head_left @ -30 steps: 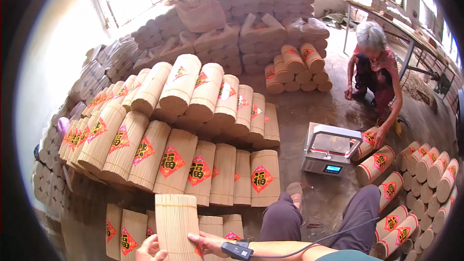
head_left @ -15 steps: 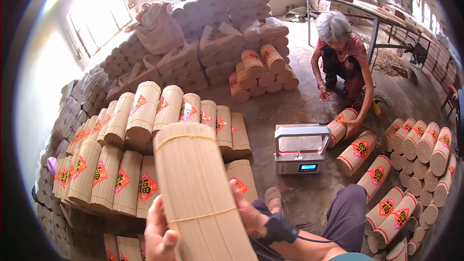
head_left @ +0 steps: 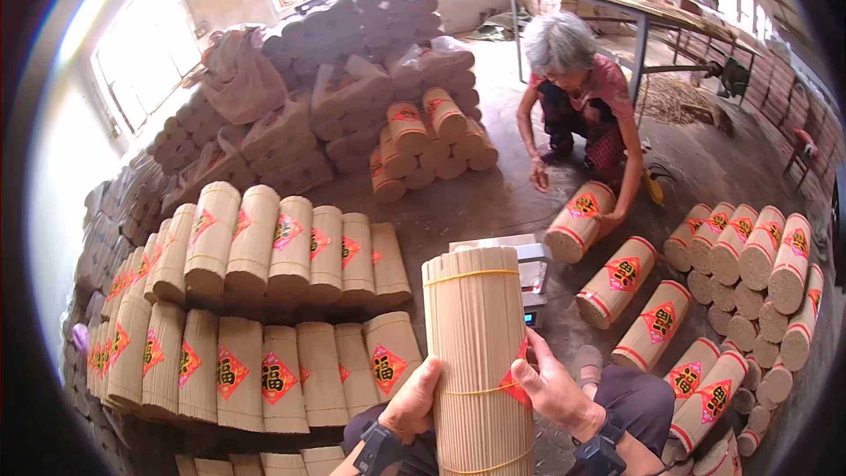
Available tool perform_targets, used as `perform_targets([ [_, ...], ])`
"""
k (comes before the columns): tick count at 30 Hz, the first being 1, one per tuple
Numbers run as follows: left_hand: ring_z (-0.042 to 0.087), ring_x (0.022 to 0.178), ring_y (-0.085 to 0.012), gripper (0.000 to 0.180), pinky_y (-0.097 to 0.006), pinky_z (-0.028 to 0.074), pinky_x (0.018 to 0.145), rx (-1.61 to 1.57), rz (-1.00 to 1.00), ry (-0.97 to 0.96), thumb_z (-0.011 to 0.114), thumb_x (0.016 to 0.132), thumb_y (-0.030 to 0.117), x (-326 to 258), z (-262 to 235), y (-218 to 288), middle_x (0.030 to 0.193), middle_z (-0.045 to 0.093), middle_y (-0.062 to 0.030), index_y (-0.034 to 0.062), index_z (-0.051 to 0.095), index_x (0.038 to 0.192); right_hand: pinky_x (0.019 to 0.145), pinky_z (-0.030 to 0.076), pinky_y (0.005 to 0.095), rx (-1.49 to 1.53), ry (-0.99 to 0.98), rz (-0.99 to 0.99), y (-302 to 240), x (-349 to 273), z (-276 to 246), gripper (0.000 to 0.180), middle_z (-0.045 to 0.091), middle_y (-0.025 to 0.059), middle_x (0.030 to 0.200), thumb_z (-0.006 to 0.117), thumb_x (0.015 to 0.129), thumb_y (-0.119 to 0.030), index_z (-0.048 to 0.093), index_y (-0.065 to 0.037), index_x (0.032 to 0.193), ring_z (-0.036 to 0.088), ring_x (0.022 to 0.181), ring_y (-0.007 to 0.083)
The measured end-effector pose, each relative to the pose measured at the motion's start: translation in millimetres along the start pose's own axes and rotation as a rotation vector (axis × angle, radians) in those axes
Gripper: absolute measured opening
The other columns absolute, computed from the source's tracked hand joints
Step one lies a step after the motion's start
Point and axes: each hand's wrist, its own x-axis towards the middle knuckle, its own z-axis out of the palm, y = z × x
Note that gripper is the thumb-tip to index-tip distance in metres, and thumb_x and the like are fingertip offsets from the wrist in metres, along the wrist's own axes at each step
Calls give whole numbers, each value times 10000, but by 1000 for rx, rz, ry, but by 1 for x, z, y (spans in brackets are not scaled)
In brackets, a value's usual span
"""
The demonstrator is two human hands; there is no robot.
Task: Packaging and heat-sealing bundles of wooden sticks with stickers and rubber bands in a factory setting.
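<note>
A thick, upright bundle of thin tan sticks [head_left: 476, 317] stands between my hands, bound with yellow bands. My left hand [head_left: 412, 401] is closed against its left side. My right hand [head_left: 560, 388] grips the right side, beside a red diamond label [head_left: 514, 383] that wraps partly out of sight. Behind the bundle, a grey tabletop machine [head_left: 534, 275] with a small lit screen is mostly hidden. To my left stand rows of similar labelled bundles [head_left: 238, 379].
A co-worker [head_left: 573, 88] crouches ahead, one hand on a red-banded bundle [head_left: 577, 229]. More red-banded bundles [head_left: 656, 317] lie and are stacked at right. Plastic-wrapped stacks [head_left: 352, 35] line the back wall; a long table [head_left: 617, 0] stands far right.
The bundle has swung right and turned more upright, bringing its red label into view at the right edge. The co-worker's bundle has moved away from the machine. My view has shifted right.
</note>
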Motion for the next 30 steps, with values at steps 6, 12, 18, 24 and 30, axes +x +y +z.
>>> perform_targets([
  [6,504,1220,-281,944,-460,445,1004,-434,36,-174,479,785,748,37,12,-51,1389,458,-134,89,308,1440,941,454,375,-312,-20,-6,-24,-20,-48,1014,479,189,1292,597,815,-632,163,6,1473,553,1103,265],
  [12,479,1244,-287,995,-457,423,1027,-478,22,-216,469,755,775,47,43,-44,1399,443,-145,80,294,1445,1102,262,341,176,-110,-7,-13,-35,-53,936,310,139,1453,606,887,-481,72,14,1476,337,1326,218],
  [18,442,1281,-324,1030,-486,386,1054,-585,-167,-363,436,745,801,44,25,-59,1456,372,-168,79,264,1460,1097,270,344,39,-52,29,2,-52,-50,956,359,166,1416,612,879,-495,85,48,1464,348,1318,231],
  [24,433,1282,-367,1032,-537,386,1044,-707,-6,-429,412,754,808,41,31,-75,1452,363,-196,95,224,1476,1113,251,397,-441,-149,65,-40,-60,-52,1114,307,283,1437,477,795,-750,142,97,1436,303,1361,379],
  [30,368,1329,-377,1015,-545,324,1086,-504,137,-351,310,785,825,23,52,-65,1488,305,-198,108,190,1492,1135,118,508,-1018,55,-470,-94,-43,-24,1101,183,313,1486,422,778,-790,249,94,1411,128,1424,395],
])
